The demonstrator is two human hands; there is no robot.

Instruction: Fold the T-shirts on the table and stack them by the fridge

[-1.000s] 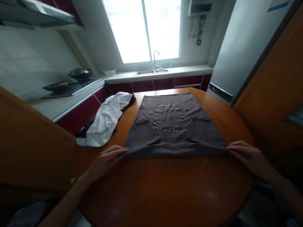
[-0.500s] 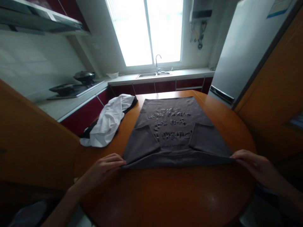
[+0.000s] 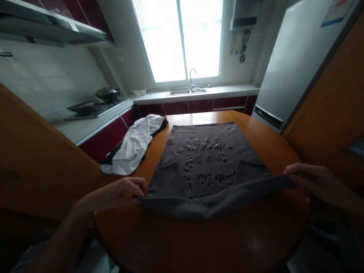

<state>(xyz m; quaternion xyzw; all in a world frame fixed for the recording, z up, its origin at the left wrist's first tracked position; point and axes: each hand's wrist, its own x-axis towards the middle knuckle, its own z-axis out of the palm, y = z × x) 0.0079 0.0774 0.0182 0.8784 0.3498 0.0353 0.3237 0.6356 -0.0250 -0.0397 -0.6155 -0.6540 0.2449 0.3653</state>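
Kitchen table (image 3: 199,242): your left hand (image 3: 119,191) and right hand (image 3: 313,178) are pinching the shirt's (image 3: 207,167) near corners, lifting that edge; white cloth (image 3: 136,146) is lying at the left edge.

Daylight pours through the far window (image 3: 183,40), blown out to plain white with no detail in the panes. Everything nearer sits backlit and dim: the near table (image 3: 199,242) top is dark, carrying a faint sheen at right, and both forearms are in shadow. The fridge (image 3: 295,60) side catches soft grey light. Straight lines bow toward the edges from the wide lens, and the corners are murky and soft, with some grain.
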